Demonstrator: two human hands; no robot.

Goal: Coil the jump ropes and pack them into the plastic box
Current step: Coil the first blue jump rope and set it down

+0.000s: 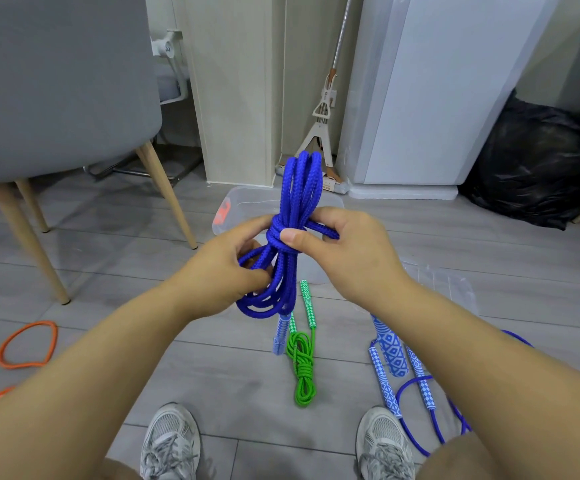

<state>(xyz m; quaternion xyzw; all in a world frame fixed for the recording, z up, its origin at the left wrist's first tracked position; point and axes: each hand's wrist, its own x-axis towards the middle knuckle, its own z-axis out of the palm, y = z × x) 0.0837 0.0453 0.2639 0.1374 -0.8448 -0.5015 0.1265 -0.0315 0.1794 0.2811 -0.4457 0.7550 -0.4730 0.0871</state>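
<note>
We hold a blue jump rope, folded into a long bundle, upright in the air over a grey plank floor. Our left hand grips the lower loops, fingers curled round the strands. Our right hand pinches the turns wound across the bundle's middle, thumb in front and fingers behind. A pale blue patterned handle shows just below the hanging loops.

The clear plastic box stands on the floor directly beyond our hands, partly hidden by them, with something orange visible through its left wall. A green jump rope, already coiled and tied, lies on the floor between our two grey sneakers and the box. A second blue rope with patterned handles sprawls loose to the right, and an orange rope loops on the floor to the far left. A grey chair, a mop and a black bag line the background
</note>
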